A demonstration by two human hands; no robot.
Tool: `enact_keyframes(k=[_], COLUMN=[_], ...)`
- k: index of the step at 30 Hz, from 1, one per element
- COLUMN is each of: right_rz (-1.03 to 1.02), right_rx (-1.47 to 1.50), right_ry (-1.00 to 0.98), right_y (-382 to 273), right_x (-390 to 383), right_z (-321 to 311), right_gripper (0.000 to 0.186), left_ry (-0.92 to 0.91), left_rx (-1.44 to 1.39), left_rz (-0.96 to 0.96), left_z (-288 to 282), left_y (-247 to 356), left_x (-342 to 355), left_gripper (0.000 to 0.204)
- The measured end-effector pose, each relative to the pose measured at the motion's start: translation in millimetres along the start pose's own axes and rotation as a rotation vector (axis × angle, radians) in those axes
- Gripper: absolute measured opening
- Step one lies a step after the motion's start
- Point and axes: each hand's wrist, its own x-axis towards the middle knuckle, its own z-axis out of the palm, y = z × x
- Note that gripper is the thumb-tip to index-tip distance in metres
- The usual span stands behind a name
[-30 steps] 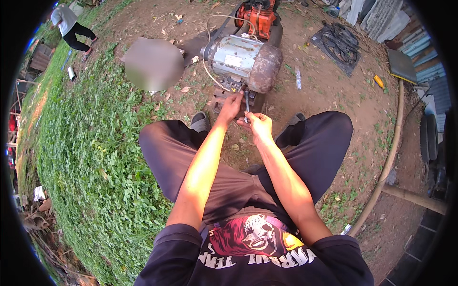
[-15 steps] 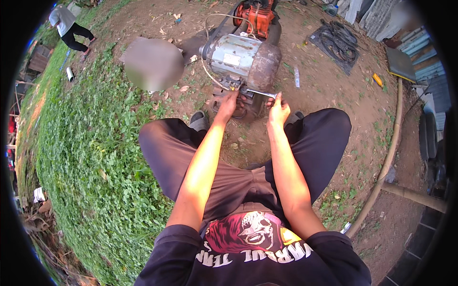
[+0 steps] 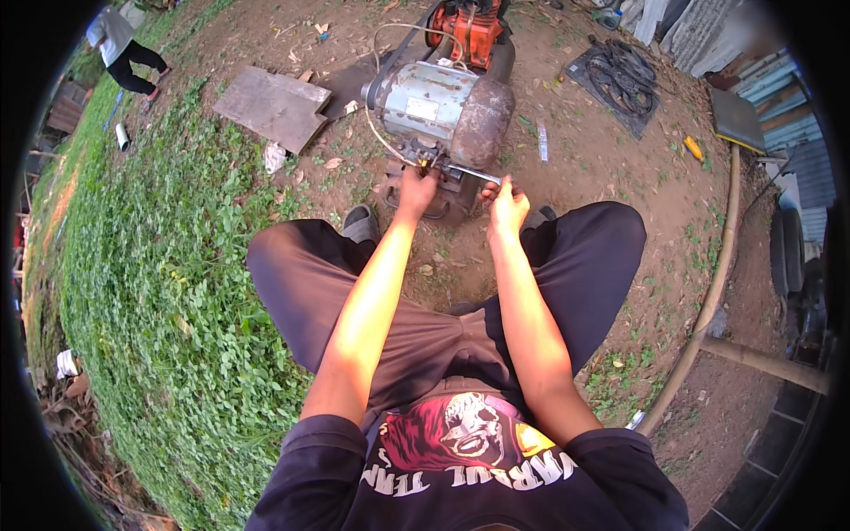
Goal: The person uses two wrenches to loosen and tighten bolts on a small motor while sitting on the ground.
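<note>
A grey-blue electric motor [image 3: 429, 99] with a rusty end cover stands in front of me. Below its near side is a small metal fitting assembly [image 3: 427, 152], which a thin cream hose [image 3: 381, 126] runs to. My left hand [image 3: 418, 189] is closed at the underside of that assembly; its fingertips are partly hidden, so what they grip is unclear. In my right hand [image 3: 507, 207], a slim silver wrench [image 3: 475, 173] is pinched by its right end. The wrench's other end reaches to the fittings beside my left fingers.
Behind the motor is an orange compressor pump [image 3: 467, 37], joined by a black belt [image 3: 396, 60]. A wooden board [image 3: 270, 106] lies at left, a coiled black cable [image 3: 620, 80] at right. A yellow-handled object [image 3: 692, 148] and bamboo pole [image 3: 722, 274] lie farther right. Another person [image 3: 124, 55] is far left.
The right hand and wrench have dropped slightly, and the wrench's outer end now tilts lower. The left hand stays at the fittings. The view has shifted a little.
</note>
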Motion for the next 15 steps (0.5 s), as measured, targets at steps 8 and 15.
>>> enact_keyframes(k=[8,15], right_rz=[0.036,0.103], right_rx=[0.041,0.029], right_ry=[0.006,-0.112], right_y=[5,10], right_x=[15,-25], right_z=[1,-1], right_gripper=[0.026,0.023], left_ry=[-0.005,0.051], left_rx=[-0.645,-0.578], left_rz=[-0.459,-0.322], left_z=[6,-3], left_y=[7,-4], left_x=[-8,-5], left_gripper=[0.021,0.016])
